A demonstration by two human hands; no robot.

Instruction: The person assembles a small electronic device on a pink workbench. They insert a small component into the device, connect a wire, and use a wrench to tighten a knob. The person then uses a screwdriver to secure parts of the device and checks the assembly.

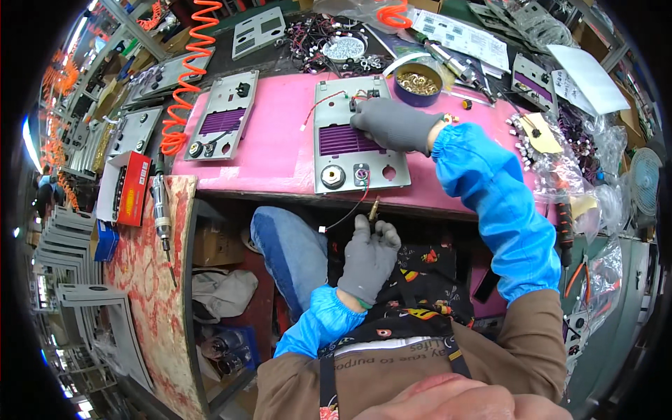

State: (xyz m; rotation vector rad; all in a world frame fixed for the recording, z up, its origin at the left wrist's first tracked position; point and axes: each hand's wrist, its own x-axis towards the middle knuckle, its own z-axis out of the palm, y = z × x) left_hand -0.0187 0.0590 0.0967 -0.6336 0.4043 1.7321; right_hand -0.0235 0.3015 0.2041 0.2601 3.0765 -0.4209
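Note:
A grey metal panel (345, 154) with a purple slatted grille (343, 139) lies on the pink mat in front of me. My right hand (395, 124), in a grey glove, rests over its upper right part with the fingers curled down. Whatever lies under those fingertips is hidden. Small wires with connectors come from the panel, and one cable (350, 213) hangs over the table edge. Below that edge, my gloved left hand (369, 259) pinches a small brass-coloured pin-like part (374, 208) between thumb and fingers. A round silver fitting (332, 176) sits at the panel's lower left.
Another panel (222, 115) lies to the left. A tin of brass nuts or rings (418, 84) stands beyond my right hand. An orange coiled hose (183, 105) hangs at left, above a power screwdriver (161, 210) and red box (133, 189). Wire bundles (308, 45) lie at the back.

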